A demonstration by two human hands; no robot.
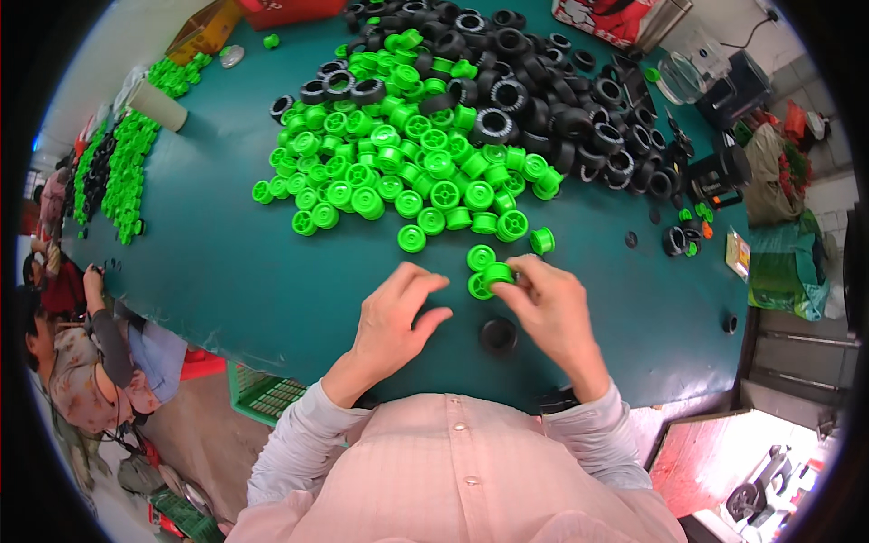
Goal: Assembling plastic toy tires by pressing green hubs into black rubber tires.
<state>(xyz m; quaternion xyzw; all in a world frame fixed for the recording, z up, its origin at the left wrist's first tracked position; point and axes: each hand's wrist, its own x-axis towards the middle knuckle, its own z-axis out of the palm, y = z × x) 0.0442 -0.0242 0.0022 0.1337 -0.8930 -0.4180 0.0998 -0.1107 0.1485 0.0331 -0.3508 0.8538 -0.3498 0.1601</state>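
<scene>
Between the thumb and fingers of my right hand (554, 308) is a bright green toy wheel rim (496, 274). Two more green rims (481, 258) lie on the table right beside it, partly overlapped by it. My left hand (396, 312) hovers just to the left, thumb and fingers apart, holding nothing. A single black tyre (498, 336) lies flat below and between my hands. Beyond them spreads a heap of green rims (389, 163), and one loose rim (411, 238) sits at its near edge.
Black tyres (543, 100) pile up behind and right of the rims. A beige cylinder (157, 106) stands at the left by more green rims (133, 167). A clear jar (681, 77) is at the far right. Co-workers (100, 362) sit at the left; a green crate (261, 393) is below the edge.
</scene>
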